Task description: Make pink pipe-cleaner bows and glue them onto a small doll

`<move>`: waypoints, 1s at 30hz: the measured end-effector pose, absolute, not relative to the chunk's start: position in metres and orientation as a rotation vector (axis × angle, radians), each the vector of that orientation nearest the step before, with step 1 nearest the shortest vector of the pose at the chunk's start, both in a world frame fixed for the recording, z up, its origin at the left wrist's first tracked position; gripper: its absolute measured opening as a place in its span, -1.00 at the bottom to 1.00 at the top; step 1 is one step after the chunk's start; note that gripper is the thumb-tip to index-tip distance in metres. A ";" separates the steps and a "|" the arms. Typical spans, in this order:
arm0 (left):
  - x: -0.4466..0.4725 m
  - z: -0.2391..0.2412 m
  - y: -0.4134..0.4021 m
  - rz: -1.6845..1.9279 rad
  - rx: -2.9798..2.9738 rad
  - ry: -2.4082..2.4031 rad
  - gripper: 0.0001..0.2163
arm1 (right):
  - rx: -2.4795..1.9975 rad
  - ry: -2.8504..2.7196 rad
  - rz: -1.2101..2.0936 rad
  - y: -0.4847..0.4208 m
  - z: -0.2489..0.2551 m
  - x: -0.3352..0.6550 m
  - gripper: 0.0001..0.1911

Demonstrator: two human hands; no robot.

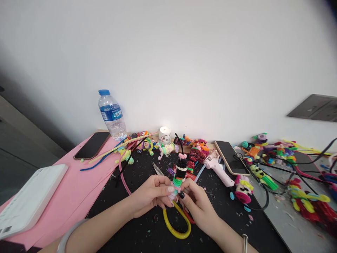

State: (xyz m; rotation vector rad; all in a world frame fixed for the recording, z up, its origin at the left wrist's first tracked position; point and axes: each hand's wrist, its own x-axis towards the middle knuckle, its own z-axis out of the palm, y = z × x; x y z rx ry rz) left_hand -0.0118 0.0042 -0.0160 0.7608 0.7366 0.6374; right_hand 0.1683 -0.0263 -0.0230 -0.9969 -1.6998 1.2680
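Between my two hands is a small pipe-cleaner figure (179, 175), black and white at one end, green in the middle and pale pink near my fingers. A black pipe cleaner (179, 142) sticks up beyond its far end. My left hand (155, 195) pinches the figure's near end from the left. From the right, my right hand (196, 200) closes its thumb and fingers on the same end. Scissors with yellow handles (181, 234) lie beneath the hands, blades pointing away to the left. My fingers partly hide the figure's lower part.
A pink glue gun (219, 172) and a phone (230, 156) lie to the right, beside several pipe-cleaner figures (243, 191) and black cables. A paper cup (165, 135) and a water bottle (112, 114) stand by the wall. Another phone (92, 145) and a white box (33, 200) rest leftward.
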 end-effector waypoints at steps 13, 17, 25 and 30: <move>-0.011 -0.011 0.001 0.666 0.811 0.755 -0.76 | -0.986 -1.688 1.308 -0.027 -0.024 0.169 -0.80; -0.010 -0.014 0.002 0.683 0.838 0.725 -0.78 | -0.981 -1.661 1.337 -0.027 -0.024 0.169 -0.82; -0.007 -0.014 0.000 0.729 0.967 0.720 -0.77 | -1.043 -1.646 1.334 -0.028 -0.024 0.167 -0.79; -0.007 -0.014 0.000 0.744 1.014 0.758 -0.76 | -1.052 -1.654 1.325 -0.029 -0.021 0.166 -0.78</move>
